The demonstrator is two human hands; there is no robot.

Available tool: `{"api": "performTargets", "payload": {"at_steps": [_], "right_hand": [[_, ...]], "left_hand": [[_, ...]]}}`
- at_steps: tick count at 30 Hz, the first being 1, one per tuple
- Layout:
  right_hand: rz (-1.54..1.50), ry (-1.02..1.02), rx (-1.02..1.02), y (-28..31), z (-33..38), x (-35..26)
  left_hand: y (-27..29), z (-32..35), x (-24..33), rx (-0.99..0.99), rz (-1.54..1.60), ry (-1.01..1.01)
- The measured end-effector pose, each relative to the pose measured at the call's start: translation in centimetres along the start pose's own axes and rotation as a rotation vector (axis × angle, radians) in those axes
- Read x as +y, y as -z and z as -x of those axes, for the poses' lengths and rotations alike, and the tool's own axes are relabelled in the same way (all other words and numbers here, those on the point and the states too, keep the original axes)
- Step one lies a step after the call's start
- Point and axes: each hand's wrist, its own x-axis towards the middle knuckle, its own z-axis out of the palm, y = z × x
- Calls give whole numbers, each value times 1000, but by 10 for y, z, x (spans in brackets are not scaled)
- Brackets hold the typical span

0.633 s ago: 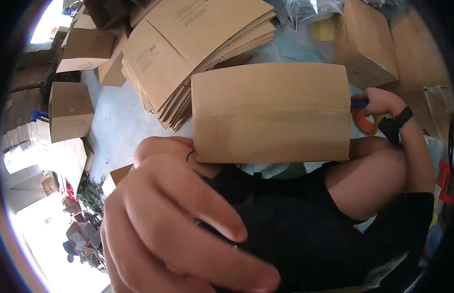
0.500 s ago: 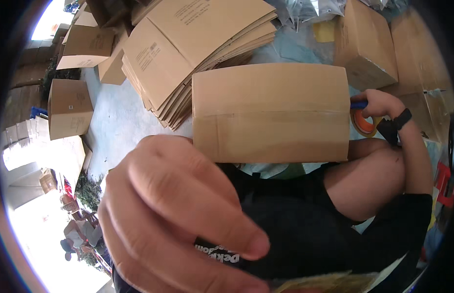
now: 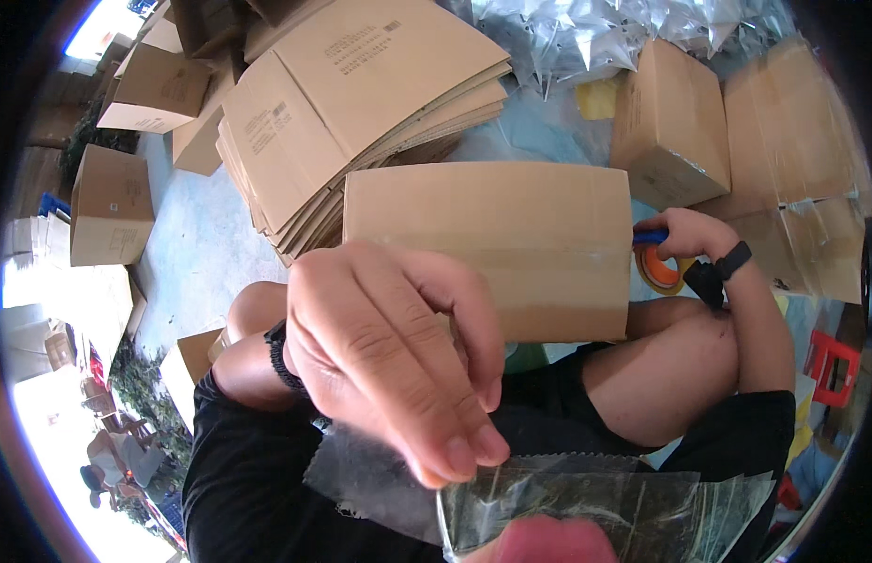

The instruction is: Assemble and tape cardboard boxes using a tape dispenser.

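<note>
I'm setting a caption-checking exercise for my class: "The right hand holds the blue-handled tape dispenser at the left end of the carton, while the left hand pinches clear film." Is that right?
Not quite: the head view shows the right hand holding the blue-handled tape dispenser at the right end of the carton, while the left hand pinches clear film.

Carton (image 3: 511, 216): plain brown cardboard, rectangular, upper face shut, long side running left-right, faint lengthwise tape band over it. Tape dispenser (image 3: 655, 267): blue handle, orange ring, black section, hanging just beside carton's right end; contact unclear. Clear tape pieces (image 3: 595, 493): transparent, wrinkled, zigzag-cut edges, pinched near the middle, raised below carton in view; can't tell if joined.
</note>
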Motion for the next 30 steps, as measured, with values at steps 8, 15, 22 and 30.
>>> {"api": "performTargets", "payload": {"at_steps": [8, 15, 22, 30], "right_hand": [[32, 6, 9, 1, 2, -1], [11, 5, 18, 1, 0, 0], [-5, 35, 23, 1, 0, 1], [12, 1, 20, -2, -1, 4]], "left_hand": [[2, -8, -6, -23, 36, -26], [8, 6, -13, -1, 41, 112], [6, 7, -15, 20, 17, 138], [0, 9, -14, 74, 25, 181]]}}
